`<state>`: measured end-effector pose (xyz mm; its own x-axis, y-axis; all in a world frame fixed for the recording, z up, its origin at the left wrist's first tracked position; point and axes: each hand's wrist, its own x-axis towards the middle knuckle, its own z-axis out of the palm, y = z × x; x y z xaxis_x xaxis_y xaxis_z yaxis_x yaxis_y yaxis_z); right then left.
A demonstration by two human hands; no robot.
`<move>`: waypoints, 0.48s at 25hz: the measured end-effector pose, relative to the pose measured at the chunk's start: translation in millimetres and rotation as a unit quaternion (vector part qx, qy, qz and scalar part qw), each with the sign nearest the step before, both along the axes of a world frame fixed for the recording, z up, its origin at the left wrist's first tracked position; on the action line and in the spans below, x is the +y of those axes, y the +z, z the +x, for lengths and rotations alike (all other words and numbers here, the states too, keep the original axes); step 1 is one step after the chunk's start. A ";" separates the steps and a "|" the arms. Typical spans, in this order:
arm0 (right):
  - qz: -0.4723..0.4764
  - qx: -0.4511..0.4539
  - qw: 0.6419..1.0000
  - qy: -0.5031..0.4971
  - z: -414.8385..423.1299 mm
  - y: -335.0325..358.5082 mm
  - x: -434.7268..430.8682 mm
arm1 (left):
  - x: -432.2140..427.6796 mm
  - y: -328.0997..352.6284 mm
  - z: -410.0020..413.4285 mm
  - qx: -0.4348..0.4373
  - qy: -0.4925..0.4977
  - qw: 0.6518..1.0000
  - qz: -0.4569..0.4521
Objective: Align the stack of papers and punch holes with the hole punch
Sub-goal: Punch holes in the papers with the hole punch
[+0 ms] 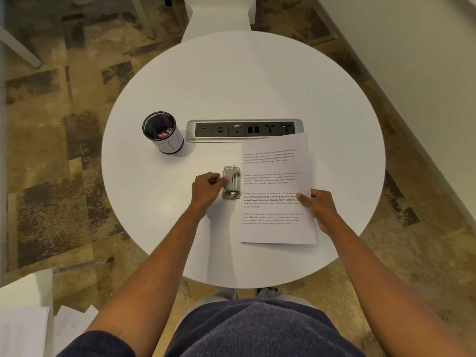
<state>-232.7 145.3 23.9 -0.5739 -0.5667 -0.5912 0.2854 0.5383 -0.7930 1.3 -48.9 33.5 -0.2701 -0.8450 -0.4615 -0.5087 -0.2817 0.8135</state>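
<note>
Round white bench (257,81) carries the stack of papers (277,189), lying flat. Hole punch (231,182) sits touching its left edge. Left hand (207,188), grip curled, pinches the punch. Right hand (318,206) pinches the stack's right edge.

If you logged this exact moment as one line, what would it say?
stage: punch at papers' left edge | left hand: fingers on hole punch | right hand: holding papers at right edge | holes: cannot tell
</note>
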 end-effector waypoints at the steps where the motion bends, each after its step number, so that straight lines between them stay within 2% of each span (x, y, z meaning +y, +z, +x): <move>1: 0.000 0.000 1.000 -0.001 0.9 -0.4 -1.1 | 1.2 0.5 -0.6 -0.002 -0.003 1.000 -0.006; 12: 0.000 -0.005 1.000 -0.003 11.2 1.1 -9.9 | -0.1 -1.1 1.4 0.017 -0.027 0.999 -0.017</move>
